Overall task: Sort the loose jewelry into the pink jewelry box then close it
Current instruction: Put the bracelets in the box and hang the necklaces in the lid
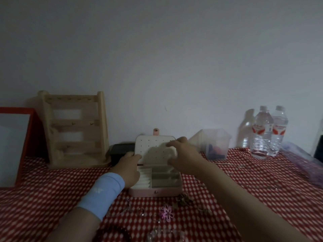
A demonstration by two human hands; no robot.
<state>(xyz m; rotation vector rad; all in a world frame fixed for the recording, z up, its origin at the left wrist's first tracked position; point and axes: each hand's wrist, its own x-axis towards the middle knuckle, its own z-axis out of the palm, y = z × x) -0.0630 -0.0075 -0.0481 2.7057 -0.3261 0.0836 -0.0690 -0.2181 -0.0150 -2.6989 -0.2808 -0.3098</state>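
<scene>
Dim light; bare pale wall (pixel 157 58); red-white patterned tablecloth (pixel 43 198) runs up to it.

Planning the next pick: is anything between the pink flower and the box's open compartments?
Nothing visible. The flower lies on the cloth just before the open box. The left hand holds the box's left side, the right hand the lid panel; neither crosses that path.

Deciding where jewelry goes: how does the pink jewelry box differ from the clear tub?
The pink jewelry box is opaque; the clear tub is see-through. The box is split into compartments; the tub is one space holding dark and pink things. Both stand on the red cloth.
</scene>
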